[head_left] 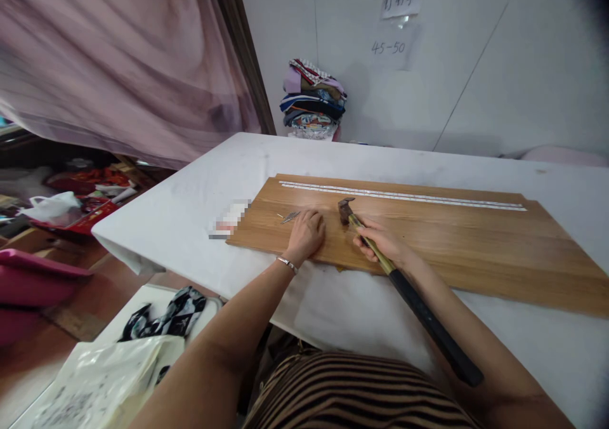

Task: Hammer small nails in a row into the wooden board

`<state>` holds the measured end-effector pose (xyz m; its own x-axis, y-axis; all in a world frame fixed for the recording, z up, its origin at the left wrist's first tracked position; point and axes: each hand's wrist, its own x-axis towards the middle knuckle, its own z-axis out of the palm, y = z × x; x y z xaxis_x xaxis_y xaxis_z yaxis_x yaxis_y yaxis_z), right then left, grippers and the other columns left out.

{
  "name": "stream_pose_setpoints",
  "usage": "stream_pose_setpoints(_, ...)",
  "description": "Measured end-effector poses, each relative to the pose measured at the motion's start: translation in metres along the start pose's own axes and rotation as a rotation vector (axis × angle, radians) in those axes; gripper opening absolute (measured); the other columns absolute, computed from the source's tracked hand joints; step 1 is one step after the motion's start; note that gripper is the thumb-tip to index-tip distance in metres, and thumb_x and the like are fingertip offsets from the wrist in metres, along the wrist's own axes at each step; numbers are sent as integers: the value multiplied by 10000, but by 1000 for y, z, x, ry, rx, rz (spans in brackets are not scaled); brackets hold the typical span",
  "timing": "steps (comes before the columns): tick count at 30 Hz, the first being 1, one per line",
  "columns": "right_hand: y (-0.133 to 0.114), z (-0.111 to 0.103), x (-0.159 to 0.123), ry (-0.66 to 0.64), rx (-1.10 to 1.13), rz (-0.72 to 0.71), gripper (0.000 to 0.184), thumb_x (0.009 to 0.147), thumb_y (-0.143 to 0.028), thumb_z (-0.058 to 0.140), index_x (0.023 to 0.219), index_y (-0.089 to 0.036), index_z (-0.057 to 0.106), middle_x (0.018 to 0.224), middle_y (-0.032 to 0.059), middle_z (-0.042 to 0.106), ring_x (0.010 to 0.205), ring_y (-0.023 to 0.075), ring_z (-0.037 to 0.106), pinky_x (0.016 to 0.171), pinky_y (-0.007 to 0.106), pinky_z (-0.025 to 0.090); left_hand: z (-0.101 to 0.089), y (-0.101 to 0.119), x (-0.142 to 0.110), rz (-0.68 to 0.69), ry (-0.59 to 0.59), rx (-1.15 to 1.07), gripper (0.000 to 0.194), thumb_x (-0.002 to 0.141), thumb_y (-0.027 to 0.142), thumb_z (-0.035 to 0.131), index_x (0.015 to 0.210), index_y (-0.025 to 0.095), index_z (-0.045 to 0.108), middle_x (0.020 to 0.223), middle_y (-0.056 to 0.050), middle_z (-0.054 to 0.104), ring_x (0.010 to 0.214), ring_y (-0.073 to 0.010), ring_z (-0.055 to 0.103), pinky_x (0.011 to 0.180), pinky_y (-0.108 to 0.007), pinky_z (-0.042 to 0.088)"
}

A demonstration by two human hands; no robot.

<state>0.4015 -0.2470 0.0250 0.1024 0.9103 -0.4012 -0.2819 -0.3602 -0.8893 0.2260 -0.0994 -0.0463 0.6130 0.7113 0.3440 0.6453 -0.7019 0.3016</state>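
Observation:
My left hand point(306, 233) rests on a wooden board point(476, 251), knuckles up, with nothing visible in it; its fingertips are partly hidden. Just left of it lies a small pile of nails point(290, 217), and a single nail point(280, 214) sits beside the pile. My right hand point(380, 242) is closed around the yellow upper shaft of a hammer point(419, 311), close below its rusty head. The head is above the board, right of my left hand. The hammer's black grip points back along my right forearm.
Two white measuring strips point(404, 196) run along the board's far side. The board lies on a white-covered table point(190, 200). Folded clothes point(314, 102) are stacked at the back wall. A stool or bench with a plastic bag point(104, 378) stands at lower left.

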Motion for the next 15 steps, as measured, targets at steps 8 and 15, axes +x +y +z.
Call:
stream_pose_setpoints(8,1,-2,2,-9,1,-8,468,946,-287,591,1411,-255,553,648,-57,588,388,76,418,345,145,294,2,-1,0,3,10,-14,223,1000,196,551,1085,208,757,1233,-128,739,1200,-290,645,1108,-465,506)
stream_pose_setpoints(15,1,-1,1,-9,13,-12,431,954,-269,569,1385,-237,567,644,-51,589,386,75,415,342,144,292,0,-1,0,-4,-3,5,215,1008,204,549,1066,195,756,1237,-134,741,1197,-296,647,1099,-459,509)
